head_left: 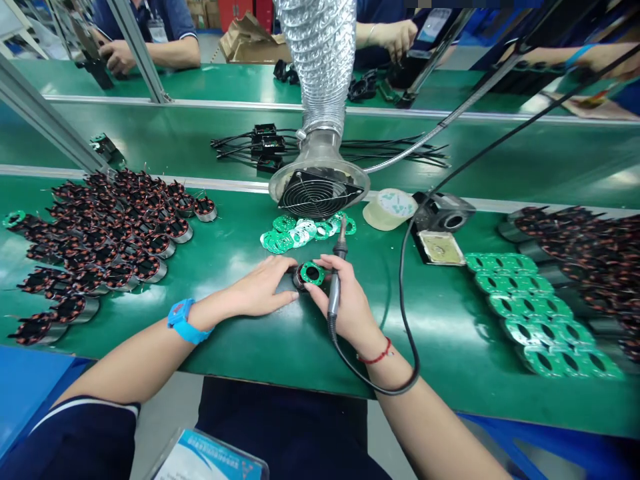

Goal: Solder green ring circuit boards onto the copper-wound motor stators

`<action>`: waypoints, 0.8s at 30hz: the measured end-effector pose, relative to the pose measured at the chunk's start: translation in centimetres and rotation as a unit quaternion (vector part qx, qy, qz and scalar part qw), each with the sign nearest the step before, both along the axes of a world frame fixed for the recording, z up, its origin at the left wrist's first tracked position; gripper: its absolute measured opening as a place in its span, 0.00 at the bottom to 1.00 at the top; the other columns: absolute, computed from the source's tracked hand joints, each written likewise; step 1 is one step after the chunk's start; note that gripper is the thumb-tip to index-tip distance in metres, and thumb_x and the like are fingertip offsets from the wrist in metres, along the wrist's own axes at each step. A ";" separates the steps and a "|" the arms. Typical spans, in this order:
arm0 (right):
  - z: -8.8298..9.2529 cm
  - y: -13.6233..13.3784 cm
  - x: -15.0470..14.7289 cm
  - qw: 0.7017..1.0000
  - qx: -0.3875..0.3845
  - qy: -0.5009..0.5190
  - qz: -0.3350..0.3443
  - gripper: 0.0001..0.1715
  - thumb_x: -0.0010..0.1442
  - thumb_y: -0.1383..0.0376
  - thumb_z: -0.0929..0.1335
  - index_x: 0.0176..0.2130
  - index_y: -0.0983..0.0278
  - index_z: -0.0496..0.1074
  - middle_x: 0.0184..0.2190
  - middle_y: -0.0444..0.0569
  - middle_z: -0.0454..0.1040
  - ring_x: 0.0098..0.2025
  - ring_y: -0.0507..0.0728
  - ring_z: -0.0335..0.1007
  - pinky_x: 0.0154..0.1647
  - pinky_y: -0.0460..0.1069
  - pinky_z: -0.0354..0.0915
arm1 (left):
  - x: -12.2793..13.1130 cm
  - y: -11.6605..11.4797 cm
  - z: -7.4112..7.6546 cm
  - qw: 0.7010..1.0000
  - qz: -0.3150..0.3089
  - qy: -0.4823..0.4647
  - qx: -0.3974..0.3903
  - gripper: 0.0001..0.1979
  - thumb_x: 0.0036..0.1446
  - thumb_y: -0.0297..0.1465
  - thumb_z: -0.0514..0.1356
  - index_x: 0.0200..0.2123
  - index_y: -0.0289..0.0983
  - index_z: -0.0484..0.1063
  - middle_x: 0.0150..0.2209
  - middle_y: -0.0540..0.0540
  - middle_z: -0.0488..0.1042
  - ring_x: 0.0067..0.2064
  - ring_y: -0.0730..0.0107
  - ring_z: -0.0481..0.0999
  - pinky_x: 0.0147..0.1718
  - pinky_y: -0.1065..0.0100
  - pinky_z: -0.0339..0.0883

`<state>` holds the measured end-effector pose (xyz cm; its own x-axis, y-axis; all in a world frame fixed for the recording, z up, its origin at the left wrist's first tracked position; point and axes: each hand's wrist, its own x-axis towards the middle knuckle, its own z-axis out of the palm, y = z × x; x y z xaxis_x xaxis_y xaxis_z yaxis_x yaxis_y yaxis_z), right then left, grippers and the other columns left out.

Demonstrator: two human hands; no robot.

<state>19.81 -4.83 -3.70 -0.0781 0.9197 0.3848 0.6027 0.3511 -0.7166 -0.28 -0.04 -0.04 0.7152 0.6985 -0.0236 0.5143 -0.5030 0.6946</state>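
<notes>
In the middle of the bench a wound motor stator [297, 280] carries a green ring-shaped circuit board [313, 274] on its top. My right hand [350, 303] has a soldering iron [334, 293] lying across its fingers, tip pointing up and away. Its thumb and forefinger also reach the board's right and near edges. To the left of the stator is my left hand [260, 287], thumb and fingers apart, with fingertips at the stator's side; whether they press on it I cannot tell. Loose ring boards [293, 233] lie in a pile just beyond.
A fume extractor hood [320, 177] hangs above the pile. Many wound stators [115, 233] stand at left, more [580, 260] at right beside rows of green boards [540, 313]. A tape roll [390, 209] and soldering iron stand [443, 220] sit at back. The iron's cable [403, 307] loops over my right forearm.
</notes>
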 end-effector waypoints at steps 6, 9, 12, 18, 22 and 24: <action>-0.2 -0.1 -0.5 1.000 0.015 -0.009 -0.009 0.29 0.59 0.62 0.70 0.57 0.57 0.59 0.49 0.54 0.72 0.51 0.62 0.71 0.50 0.61 0.71 | 0.5 -0.4 0.0 0.999 0.018 0.023 0.044 0.24 0.57 0.37 0.60 0.54 0.32 0.62 0.52 0.36 0.69 0.53 0.53 0.67 0.53 0.52 0.64; -0.3 -0.1 -0.4 1.000 0.011 -0.007 -0.007 0.29 0.59 0.62 0.70 0.57 0.57 0.59 0.50 0.54 0.72 0.50 0.62 0.71 0.51 0.61 0.71 | 0.6 -0.3 0.0 0.997 0.031 0.034 0.066 0.15 0.59 0.30 0.56 0.49 0.34 0.65 0.49 0.39 0.71 0.51 0.57 0.68 0.52 0.56 0.64; -0.3 -0.1 -0.4 1.000 0.013 -0.004 -0.005 0.29 0.59 0.62 0.70 0.57 0.57 0.59 0.50 0.54 0.72 0.51 0.62 0.71 0.51 0.61 0.71 | 0.4 0.1 0.2 0.990 0.015 0.099 0.103 0.07 0.61 0.29 0.52 0.39 0.36 0.69 0.40 0.43 0.74 0.44 0.59 0.70 0.45 0.58 0.63; 0.0 -0.2 -0.6 1.000 0.010 -0.007 -0.015 0.28 0.59 0.62 0.70 0.57 0.58 0.60 0.50 0.54 0.72 0.50 0.62 0.71 0.51 0.61 0.70 | -0.5 1.5 0.6 0.973 0.088 0.131 0.169 0.10 0.64 0.29 0.50 0.35 0.36 0.71 0.36 0.43 0.74 0.42 0.60 0.71 0.42 0.59 0.60; 0.1 -0.2 -0.6 1.000 0.012 -0.007 -0.011 0.28 0.60 0.62 0.70 0.57 0.58 0.60 0.50 0.55 0.72 0.50 0.62 0.71 0.50 0.61 0.71 | -0.7 1.8 0.8 0.988 0.134 0.013 0.071 0.07 0.62 0.30 0.53 0.37 0.36 0.70 0.37 0.45 0.74 0.39 0.65 0.71 0.40 0.63 0.64; 0.1 -0.2 -0.6 1.000 0.012 -0.007 -0.011 0.28 0.60 0.62 0.70 0.57 0.58 0.59 0.50 0.55 0.72 0.51 0.62 0.71 0.50 0.61 0.71 | -0.5 1.6 0.8 0.997 0.077 -0.006 0.021 0.06 0.61 0.32 0.56 0.38 0.36 0.70 0.38 0.46 0.74 0.39 0.66 0.71 0.40 0.65 0.65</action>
<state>19.20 -5.07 -3.59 -0.0628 0.9116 0.4062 0.6209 0.3544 -0.6992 -0.83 1.58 0.78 0.5997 0.8001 0.0159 0.5799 -0.4482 0.6803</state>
